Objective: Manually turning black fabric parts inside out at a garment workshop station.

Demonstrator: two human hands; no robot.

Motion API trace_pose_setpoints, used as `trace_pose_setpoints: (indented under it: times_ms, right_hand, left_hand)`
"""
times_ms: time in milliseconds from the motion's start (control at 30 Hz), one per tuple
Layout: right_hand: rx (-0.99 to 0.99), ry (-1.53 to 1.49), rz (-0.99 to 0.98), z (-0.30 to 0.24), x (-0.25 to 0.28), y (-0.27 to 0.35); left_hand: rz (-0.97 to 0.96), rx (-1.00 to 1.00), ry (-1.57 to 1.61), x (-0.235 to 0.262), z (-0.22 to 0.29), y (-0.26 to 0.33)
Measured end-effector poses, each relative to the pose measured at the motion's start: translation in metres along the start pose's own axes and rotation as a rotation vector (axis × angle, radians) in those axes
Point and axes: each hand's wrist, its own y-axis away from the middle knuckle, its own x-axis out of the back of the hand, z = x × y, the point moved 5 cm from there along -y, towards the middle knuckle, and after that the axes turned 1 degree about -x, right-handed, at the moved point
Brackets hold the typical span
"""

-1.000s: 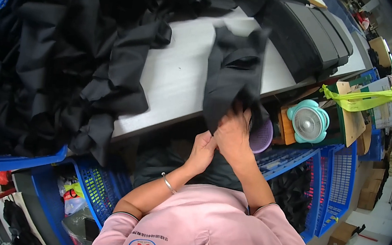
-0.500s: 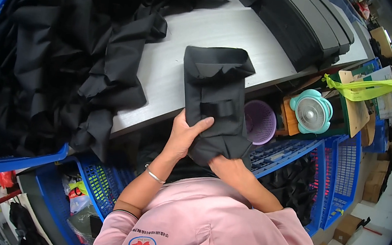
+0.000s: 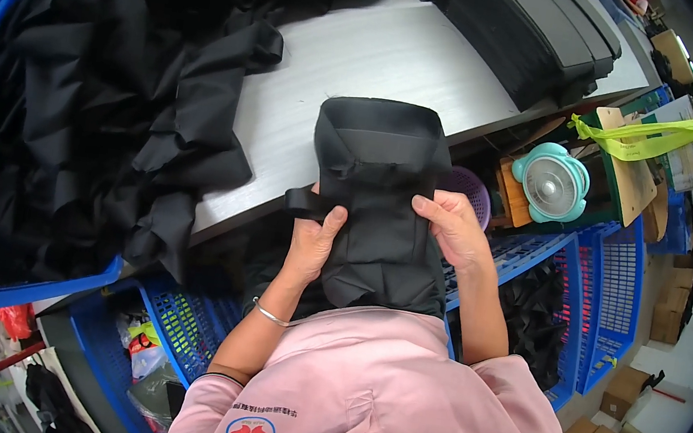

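Note:
Between my two hands is a black fabric pouch [image 3: 382, 212], its wide mouth facing away from me over the table edge. My left hand [image 3: 315, 239] grips its left side, thumb on top, beside a black strap loop [image 3: 303, 203] that sticks out to the left. On the opposite side my right hand [image 3: 455, 230] pinches the edge between thumb and fingers. The fingers of both hands are partly hidden beneath the cloth. The pouch's near end lies bunched close to my pink shirt.
A heap of black fabric pieces [image 3: 91, 116] fills the left side in a blue crate [image 3: 34, 291]. On the grey table [image 3: 324, 49] stands a stack of black panels [image 3: 524, 39]. To the right are a purple basket [image 3: 472, 193], a turquoise fan [image 3: 551, 185] and blue crates [image 3: 614, 293].
My right hand has come out from the pouch's near end and now grips its right side. The strap loop has shifted from the pouch's middle to its left edge.

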Motion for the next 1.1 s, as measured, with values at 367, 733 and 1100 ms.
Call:
trace_pose_setpoints:
  times_ms: [367,733,1100]
  right_hand:
    - [-0.008,-0.092,0.075,0.003,-0.018,0.003]
    - [0.030,-0.139,0.065,0.001,-0.023,0.013]
    - [0.252,0.503,0.328,0.022,-0.002,0.017]
  left_hand:
    - [0.032,0.192,0.186,-0.010,0.012,-0.006]
    - [-0.064,0.298,0.340,-0.009,-0.018,-0.009]
    - [0.030,0.131,-0.010,-0.006,-0.009,-0.004]
